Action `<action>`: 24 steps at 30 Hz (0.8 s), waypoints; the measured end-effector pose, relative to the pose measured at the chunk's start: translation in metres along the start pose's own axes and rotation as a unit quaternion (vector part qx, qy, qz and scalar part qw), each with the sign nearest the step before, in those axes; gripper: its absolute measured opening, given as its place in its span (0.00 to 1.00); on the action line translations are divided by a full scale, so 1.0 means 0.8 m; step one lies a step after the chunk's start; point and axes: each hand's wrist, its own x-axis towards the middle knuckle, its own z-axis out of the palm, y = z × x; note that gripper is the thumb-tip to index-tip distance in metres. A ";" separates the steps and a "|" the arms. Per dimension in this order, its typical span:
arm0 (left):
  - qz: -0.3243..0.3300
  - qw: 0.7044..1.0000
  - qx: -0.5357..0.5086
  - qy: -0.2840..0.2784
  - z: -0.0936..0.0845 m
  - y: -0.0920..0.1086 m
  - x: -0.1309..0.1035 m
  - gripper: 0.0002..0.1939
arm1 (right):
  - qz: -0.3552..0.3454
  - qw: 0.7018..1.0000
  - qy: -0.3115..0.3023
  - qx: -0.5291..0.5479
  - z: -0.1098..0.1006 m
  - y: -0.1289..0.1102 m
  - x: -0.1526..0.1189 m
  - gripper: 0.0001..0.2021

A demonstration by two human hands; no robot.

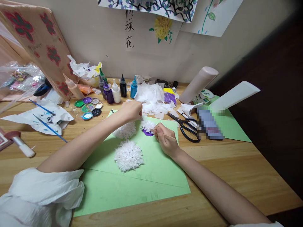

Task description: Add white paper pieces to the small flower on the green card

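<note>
Over to the pale wooden table (213,164) now, carrying a large green sheet (142,186) near its front edge! Moving left to find a crumpled, stained tissue (40,116) beside a round-welled paint palette (87,107). Then back to small upright bottles (115,91), then loose white paper pieces (151,96), and rightward to black-handled scissors (187,126) and another green sheet (236,129)!

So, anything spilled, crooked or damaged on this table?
No spill or break shows. The green sheet has a crease-like line across it and faint smudges, so it looks slightly worn. White scraps lie strewn at the back, and the tissue at left is paint-blotted: untidy, not alarming.
</note>
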 end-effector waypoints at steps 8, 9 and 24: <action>-0.003 1.000 0.012 -0.007 0.007 -0.001 0.004 0.09 | 0.098 0.982 0.048 0.153 0.005 -0.003 0.013 0.18; -0.003 1.000 0.013 -0.007 0.007 0.000 0.004 0.09 | 0.085 0.985 0.050 0.140 0.004 -0.002 0.010 0.18; -0.009 1.000 0.013 -0.010 0.008 0.000 0.004 0.09 | -0.104 0.991 0.077 -0.017 -0.001 -0.001 -0.009 0.17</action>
